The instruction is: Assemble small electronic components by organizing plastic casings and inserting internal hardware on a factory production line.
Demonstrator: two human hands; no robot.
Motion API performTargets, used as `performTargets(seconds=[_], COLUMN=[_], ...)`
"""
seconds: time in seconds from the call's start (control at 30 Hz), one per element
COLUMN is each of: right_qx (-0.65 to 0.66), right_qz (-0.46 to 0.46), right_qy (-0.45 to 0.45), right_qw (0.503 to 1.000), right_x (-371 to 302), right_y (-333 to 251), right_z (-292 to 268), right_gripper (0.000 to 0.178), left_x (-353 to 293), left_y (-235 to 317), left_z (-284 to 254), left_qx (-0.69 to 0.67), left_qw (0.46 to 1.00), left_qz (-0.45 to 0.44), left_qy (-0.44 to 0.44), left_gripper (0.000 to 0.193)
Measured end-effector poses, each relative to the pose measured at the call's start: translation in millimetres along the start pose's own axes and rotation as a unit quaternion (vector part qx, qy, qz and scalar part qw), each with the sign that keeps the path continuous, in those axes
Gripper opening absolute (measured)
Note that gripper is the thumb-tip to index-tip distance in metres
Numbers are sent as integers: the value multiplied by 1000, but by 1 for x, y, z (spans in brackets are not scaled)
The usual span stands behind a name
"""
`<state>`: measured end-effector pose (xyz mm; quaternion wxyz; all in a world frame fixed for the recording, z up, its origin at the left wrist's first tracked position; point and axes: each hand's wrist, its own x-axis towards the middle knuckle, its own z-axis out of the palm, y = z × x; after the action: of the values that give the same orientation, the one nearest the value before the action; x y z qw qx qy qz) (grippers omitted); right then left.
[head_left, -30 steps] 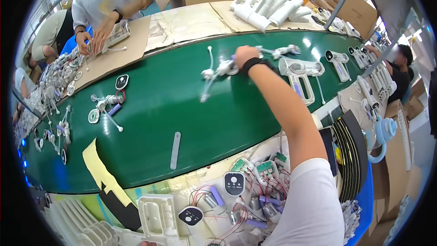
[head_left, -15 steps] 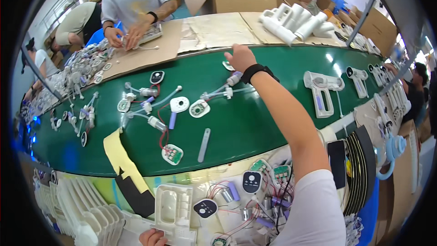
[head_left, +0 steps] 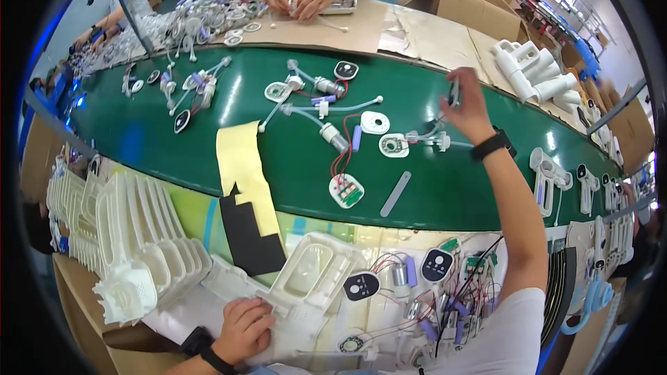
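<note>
Above the green conveyor belt, my right hand (head_left: 469,107) is closed with a small dark-faced control panel (head_left: 455,92) pinched at the fingertips. Below it on the belt lies a pump assembly with clear tubing (head_left: 439,140) and a white oval ring plate (head_left: 394,145); my fingers hide its upper end. My left hand (head_left: 244,328) has its fingers curled over the near edge of a white plastic housing half (head_left: 309,274) on the worktable. Just right of that housing sit an oval black-faced panel (head_left: 361,286) and a silver motor (head_left: 400,275) with red wires.
Nested white housings (head_left: 149,250) stand at left. Yellow and black foam strips (head_left: 240,167) overhang the belt edge. A grey flat stick (head_left: 395,194) and further pump assemblies (head_left: 333,137) lie on the belt. Across it, a co-worker's hands (head_left: 306,1) handle parts near a cardboard box (head_left: 479,10).
The view has swung, shifting the scene. My right hand has lifted the small panel off the belt. My left hand shows more fully at the housing's edge.
</note>
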<state>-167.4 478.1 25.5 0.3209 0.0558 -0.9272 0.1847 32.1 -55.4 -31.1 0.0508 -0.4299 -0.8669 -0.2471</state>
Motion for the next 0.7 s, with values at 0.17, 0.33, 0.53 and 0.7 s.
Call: performTargets(seconds=[0.17,0.33,0.53,0.7], right_qx=[13,-39,-12,143], right_qz=[-424,-505,-219,-37], right_qy=[-266,-300,-329,-31], right_qw=[866,809,919,989], right_x=[-37,-63,-55,-26], right_y=[-111,-140,-138,-128], right_z=[36,63,45,-22], right_gripper=[30,30,50,47], left_x=[-3,-4,-4,-7], left_y=[2,5,5,10], left_z=[-3,-3,-4,-18], left_qx=[-5,-24,-35,-72], left_qw=[1000,1000,999,997], left_qz=[-17,-1,4,-19], left_qy=[-6,14,9,-9], left_gripper=[32,35,35,34])
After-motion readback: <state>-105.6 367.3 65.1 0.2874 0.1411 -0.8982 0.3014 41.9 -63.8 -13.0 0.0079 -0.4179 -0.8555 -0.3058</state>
